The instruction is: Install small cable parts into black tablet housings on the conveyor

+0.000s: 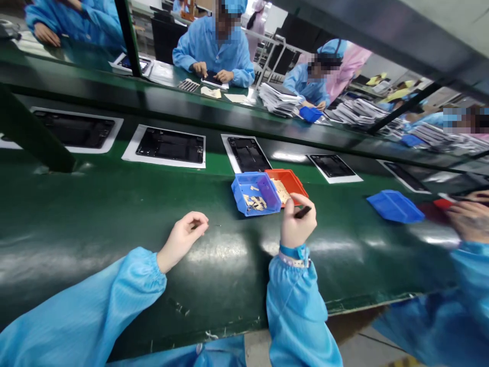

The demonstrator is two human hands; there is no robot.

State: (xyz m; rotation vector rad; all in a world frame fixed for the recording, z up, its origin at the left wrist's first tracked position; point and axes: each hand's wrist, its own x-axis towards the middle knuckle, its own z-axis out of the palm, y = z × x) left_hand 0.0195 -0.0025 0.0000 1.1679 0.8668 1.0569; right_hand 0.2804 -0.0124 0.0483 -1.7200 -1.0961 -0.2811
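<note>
My right hand (298,221) is closed round a short dark stick-like tool (303,212), with only one end of it showing. The hand is at the near side of a red bin (294,179) that holds small pale pieces (279,189). Touching that bin on its left is a blue bin (248,179), with loose pale and dark bits (255,203) at its bottom. To the left, my left hand (184,237) hovers over the green work surface (225,275), thumb and fingertips brought together. Whether anything is between those fingertips is hidden.
Behind the bins, black flat panels (170,145) on white sheets lie in a row. On the right sit another blue bin (396,206) and a co-worker's hand (471,216). A slanted green post (38,132) rises at left. Co-workers sit across a raised ledge (153,104).
</note>
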